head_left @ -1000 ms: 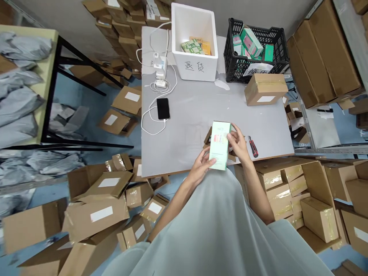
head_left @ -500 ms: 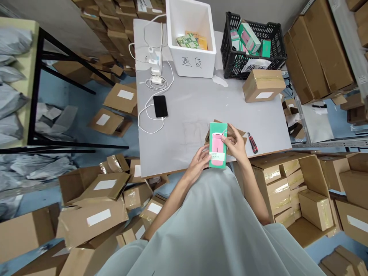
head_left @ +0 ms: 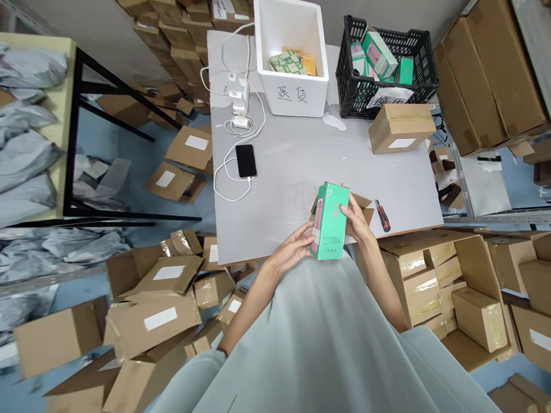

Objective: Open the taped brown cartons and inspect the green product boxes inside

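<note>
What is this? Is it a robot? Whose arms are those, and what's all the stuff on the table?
It isn't a robot! Those are a person's own bare hands: the left hand and the right hand. The camera is worn on that person's head, looking forward and down, so you see almost what they would see.

Both hands hold a green box with a bit of pink on its side, near the front edge of the table. An open cardboard box sits partly hidden behind it.

Also on the table are a black phone, a red-and-black cutter, a closed cardboard box, and, at the back, a white bin and a black crate with more green boxes inside.
</note>
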A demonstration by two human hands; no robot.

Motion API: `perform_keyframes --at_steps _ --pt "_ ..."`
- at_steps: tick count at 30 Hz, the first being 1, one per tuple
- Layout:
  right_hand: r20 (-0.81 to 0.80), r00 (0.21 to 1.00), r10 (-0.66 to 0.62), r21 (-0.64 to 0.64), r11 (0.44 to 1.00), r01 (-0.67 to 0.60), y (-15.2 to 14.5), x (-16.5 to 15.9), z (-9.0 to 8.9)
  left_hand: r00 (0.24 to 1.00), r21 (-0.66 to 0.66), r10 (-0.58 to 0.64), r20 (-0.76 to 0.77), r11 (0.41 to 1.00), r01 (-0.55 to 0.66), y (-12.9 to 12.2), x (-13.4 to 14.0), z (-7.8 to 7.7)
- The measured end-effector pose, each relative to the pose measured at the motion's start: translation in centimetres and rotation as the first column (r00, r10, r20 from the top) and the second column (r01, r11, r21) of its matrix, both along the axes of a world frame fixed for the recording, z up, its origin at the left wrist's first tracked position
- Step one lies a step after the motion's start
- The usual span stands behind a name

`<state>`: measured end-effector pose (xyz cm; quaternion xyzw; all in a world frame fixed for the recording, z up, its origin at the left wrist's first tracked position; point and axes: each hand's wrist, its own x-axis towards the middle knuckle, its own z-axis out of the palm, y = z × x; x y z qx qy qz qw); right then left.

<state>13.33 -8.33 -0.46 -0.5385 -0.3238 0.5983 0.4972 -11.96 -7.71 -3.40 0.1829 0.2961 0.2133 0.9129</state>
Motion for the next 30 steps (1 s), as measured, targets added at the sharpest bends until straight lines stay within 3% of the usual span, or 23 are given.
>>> perform_keyframes --at_steps 7,11,15,18,21,26,30 --pt "0.199 0.978 -0.065 0.032 0.998 0.060 0.7 -1.5 -0.5 0.967 0.266 0.093 -0.239 0.964 -0.027 0.4 0.5 0.1" --pt "0.190 0.981 -0.049 0.048 0.998 0.040 0.4 -1.6 -0.4 0.971 0.230 0.098 -0.217 0.972 -0.047 0.3 -0.6 -0.7" --pt "0.058 0.998 0.034 0.055 0.998 -0.037 -0.1 -1.6 0.1 0.998 0.090 0.032 -0.056 0.996 -0.026 0.0 -3.0 -2.3" --pt "0.075 0.994 0.082 0.106 0.990 -0.090 -0.2 -2.0 0.6 0.999 0.049 -0.029 0.040 0.998 0.027 -0.1 -4.3 -2.8" --pt "0.150 0.985 0.081 0.111 0.989 -0.098 -0.1 -2.7 0.9 0.999 0.099 -0.038 -0.039 0.994 0.041 0.2 -4.3 -2.4" --pt "0.239 0.970 0.037 0.050 0.997 -0.050 0.2 -3.2 0.2 0.967 0.292 0.044 -0.250 0.956 0.031 0.6 -3.7 -1.9" --pt "0.242 0.970 0.023 0.077 0.996 -0.043 0.1 -3.4 0.0 0.963 0.294 0.042 -0.267 0.955 0.039 0.3 -4.0 -2.6"
